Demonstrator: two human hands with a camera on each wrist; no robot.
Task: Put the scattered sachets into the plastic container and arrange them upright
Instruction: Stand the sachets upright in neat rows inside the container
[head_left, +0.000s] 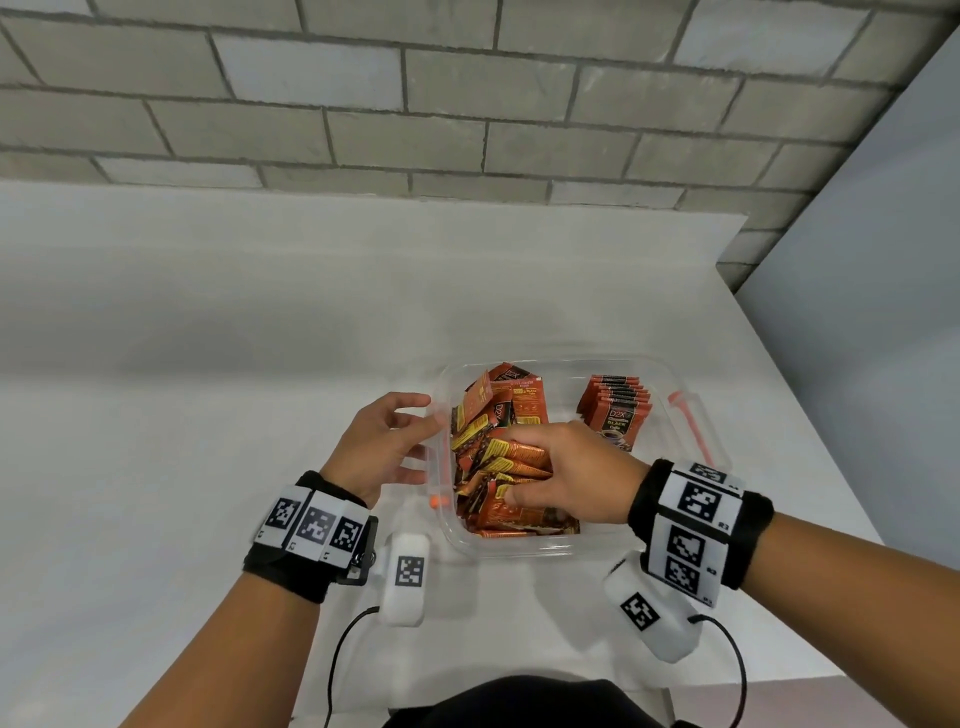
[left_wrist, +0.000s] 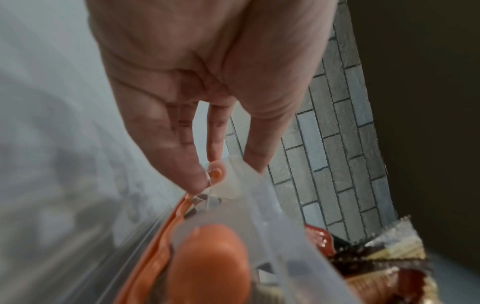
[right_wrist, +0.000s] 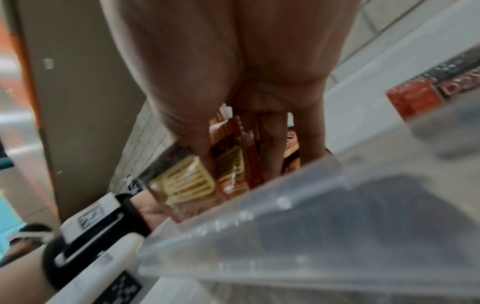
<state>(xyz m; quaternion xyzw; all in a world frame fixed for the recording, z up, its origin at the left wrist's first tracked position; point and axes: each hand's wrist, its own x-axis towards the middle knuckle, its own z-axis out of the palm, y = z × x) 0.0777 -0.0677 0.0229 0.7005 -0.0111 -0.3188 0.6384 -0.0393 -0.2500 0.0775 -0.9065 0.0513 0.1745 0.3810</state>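
Clear plastic container (head_left: 691, 493) with orange side latches sits lower centre of the head view; loose heap of red-orange foil sachets (head_left: 498, 457) fills its left half, a neat upright row of the same sachets (head_left: 615, 408) stands upper right inside. Right hand (head_left: 571, 470) digs into the heap, fingers curled round several; left hand (head_left: 384, 441) steadies the left wall, fingers spread and straight. Sachets look light, thin, slick and floppy — best pinched by the flat faces, edges aligned, in small bundles.

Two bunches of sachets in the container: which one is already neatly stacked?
The small stack at the far right of the plastic container: its sachets overlap in one tidy row. The bigger pile on the left lies jumbled, with the right hand in it.
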